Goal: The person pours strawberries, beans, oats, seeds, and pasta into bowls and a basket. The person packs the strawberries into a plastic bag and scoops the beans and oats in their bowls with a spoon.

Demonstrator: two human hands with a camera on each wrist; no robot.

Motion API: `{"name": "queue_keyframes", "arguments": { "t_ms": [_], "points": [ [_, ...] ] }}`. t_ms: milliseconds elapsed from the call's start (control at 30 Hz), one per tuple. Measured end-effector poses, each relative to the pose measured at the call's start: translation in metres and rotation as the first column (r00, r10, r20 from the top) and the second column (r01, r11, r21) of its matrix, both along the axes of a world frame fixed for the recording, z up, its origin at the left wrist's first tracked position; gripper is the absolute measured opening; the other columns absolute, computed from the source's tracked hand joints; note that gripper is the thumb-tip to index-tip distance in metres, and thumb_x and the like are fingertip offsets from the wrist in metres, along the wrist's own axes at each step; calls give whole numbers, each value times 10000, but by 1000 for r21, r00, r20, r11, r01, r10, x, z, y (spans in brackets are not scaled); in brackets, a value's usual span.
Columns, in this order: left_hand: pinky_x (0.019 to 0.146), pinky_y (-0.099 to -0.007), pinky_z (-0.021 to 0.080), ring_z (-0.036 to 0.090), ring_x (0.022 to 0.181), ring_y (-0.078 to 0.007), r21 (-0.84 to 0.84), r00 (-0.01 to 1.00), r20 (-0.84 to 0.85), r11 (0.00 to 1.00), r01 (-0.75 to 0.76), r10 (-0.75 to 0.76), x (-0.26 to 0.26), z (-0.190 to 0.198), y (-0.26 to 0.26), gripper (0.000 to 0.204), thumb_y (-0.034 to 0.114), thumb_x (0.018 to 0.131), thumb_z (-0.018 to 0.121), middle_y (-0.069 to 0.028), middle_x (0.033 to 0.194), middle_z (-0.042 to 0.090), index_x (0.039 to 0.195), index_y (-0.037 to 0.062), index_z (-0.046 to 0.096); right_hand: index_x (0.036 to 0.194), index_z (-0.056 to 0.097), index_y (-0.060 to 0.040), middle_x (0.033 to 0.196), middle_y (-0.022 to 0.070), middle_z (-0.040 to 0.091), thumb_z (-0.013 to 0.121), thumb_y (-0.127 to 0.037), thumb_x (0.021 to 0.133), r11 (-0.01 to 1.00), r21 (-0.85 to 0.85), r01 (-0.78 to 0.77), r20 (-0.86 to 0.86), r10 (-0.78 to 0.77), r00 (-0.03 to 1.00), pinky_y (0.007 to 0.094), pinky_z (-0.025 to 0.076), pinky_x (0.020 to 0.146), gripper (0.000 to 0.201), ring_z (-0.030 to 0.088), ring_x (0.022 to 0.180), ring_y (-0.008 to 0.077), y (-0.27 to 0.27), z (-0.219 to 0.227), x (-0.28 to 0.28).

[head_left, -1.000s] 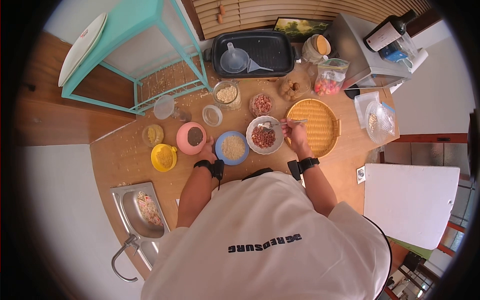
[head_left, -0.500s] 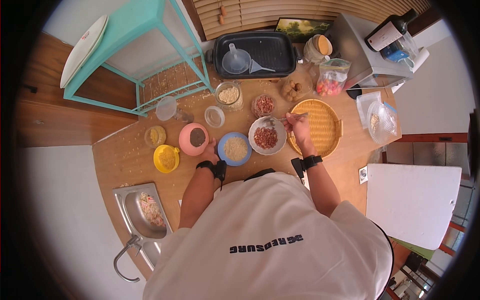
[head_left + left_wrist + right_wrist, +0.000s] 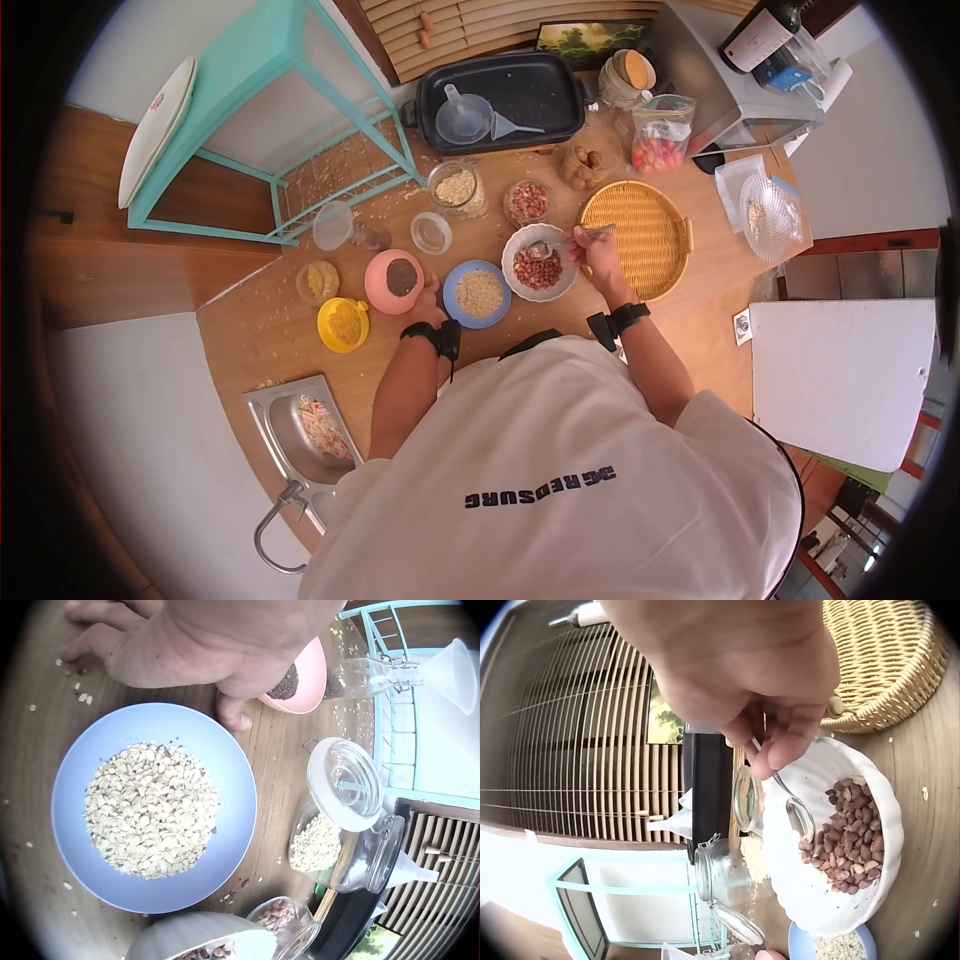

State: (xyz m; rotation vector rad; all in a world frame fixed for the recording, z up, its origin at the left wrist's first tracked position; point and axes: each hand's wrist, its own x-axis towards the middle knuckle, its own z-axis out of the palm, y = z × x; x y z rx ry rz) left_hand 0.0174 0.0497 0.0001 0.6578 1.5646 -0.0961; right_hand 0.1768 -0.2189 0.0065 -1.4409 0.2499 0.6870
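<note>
My right hand (image 3: 742, 682) pinches the handle of a metal spoon (image 3: 801, 814), whose bowl lies at the edge of the reddish nuts (image 3: 851, 840) inside the white fluted bowl (image 3: 787, 862). In the left wrist view, my left hand (image 3: 187, 649) rests on the table with spread, relaxed fingers, holding nothing. It lies between the blue plate of pale flakes (image 3: 244, 825) and the pink bowl (image 3: 313, 675) with dark grains. In the head view, the white bowl (image 3: 512, 288) stands right of the blue plate (image 3: 452, 300), and a round wicker tray (image 3: 640, 240) stands beside my right hand (image 3: 600, 262).
A yellow bowl (image 3: 343, 325) and small jar (image 3: 318, 283) stand left. Behind are a glass jar of flakes (image 3: 456, 188), a jar of nuts (image 3: 527, 203) and a black pan (image 3: 550, 95). A turquoise rack (image 3: 300, 60) stands back left, a sink (image 3: 300, 430) front left.
The spoon's bowl has dipped lower toward the nuts in the white bowl. The head view has shifted slightly; my left hand stays by the pink bowl.
</note>
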Motion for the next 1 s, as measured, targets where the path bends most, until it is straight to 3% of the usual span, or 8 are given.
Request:
{"name": "queue_keyframes", "arguments": {
  "t_ms": [167, 333, 467, 533, 733, 800, 933, 1000],
  "points": [
    [803, -586, 483, 572, 1053, -339, 51, 996, -74, 997, 62, -58, -2, -9, 3, 571, 411, 887, 633, -164, 1191, 593, 1364, 188, 414, 936, 663, 13, 708, 62, 611, 546, -211, 951, 998, 57, 41, -80, -36, 996, 238, 446, 525, 253, 541, 552, 133, -4, 3, 2],
    [797, -586, 487, 572, 1059, -336, -22, 999, 17, 999, 30, -29, -2, 5, 0, 572, 411, 890, 630, -160, 1183, 594, 1367, 181, 414, 945, 648, 22, 727, 57, 620, 547, -206, 953, 981, 160, 106, -120, -88, 989, 239, 450, 530, 249, 553, 566, 134, 2, 19, 11],
    [809, -593, 484, 576, 1051, -342, -8, 993, 117, 999, 38, -37, -6, -12, 3, 588, 403, 886, 638, -159, 1183, 593, 1373, 170, 404, 945, 643, 24, 732, 56, 627, 549, -204, 953, 960, 202, 193, -79, -181, 980, 249, 457, 519, 247, 569, 575, 130, 13, 31, 23],
    [817, -597, 484, 590, 1022, -347, 3, 999, -7, 999, 32, -32, -4, -16, 5, 566, 383, 895, 630, -155, 1174, 596, 1364, 158, 405, 943, 644, 23, 731, 57, 629, 547, -204, 955, 965, 194, 174, -52, -167, 985, 253, 460, 515, 247, 572, 574, 130, 14, 35, 25],
    [821, -592, 483, 588, 1030, -334, -11, 999, 23, 999, -40, 40, -1, -7, 2, 550, 360, 900, 630, -146, 1178, 595, 1358, 152, 407, 913, 673, 31, 692, 76, 647, 568, -214, 938, 998, -24, -53, 123, 56, 991, 265, 474, 544, 268, 582, 549, 147, -4, 28, 18],
    [824, -584, 486, 592, 1022, -329, -14, 998, 20, 998, -58, 58, 0, -3, 1, 538, 359, 902, 628, -142, 1167, 599, 1349, 147, 417, 917, 696, 17, 683, 87, 658, 597, -222, 914, 812, -540, -222, 304, 434, 848, 283, 478, 563, 258, 601, 566, 146, -5, 30, 14],
    [840, -556, 493, 599, 1004, -317, -22, 998, 51, 999, -31, 32, -4, -10, 3, 483, 342, 913, 615, -125, 1135, 608, 1316, 134, 450, 878, 706, -4, 708, 35, 652, 590, -222, 930, 808, -547, -220, 327, 448, 832, 253, 457, 523, 252, 590, 554, 113, -3, 28, -2],
    [850, -558, 488, 588, 1022, -316, -3, 991, 117, 997, -71, 71, -5, -13, 0, 486, 340, 912, 617, -124, 1143, 605, 1318, 130, 451, 923, 702, 10, 704, 48, 642, 596, -215, 929, 883, -408, -231, 253, 353, 901, 257, 473, 529, 248, 593, 555, 126, -3, 11, 1]
  ]
}}
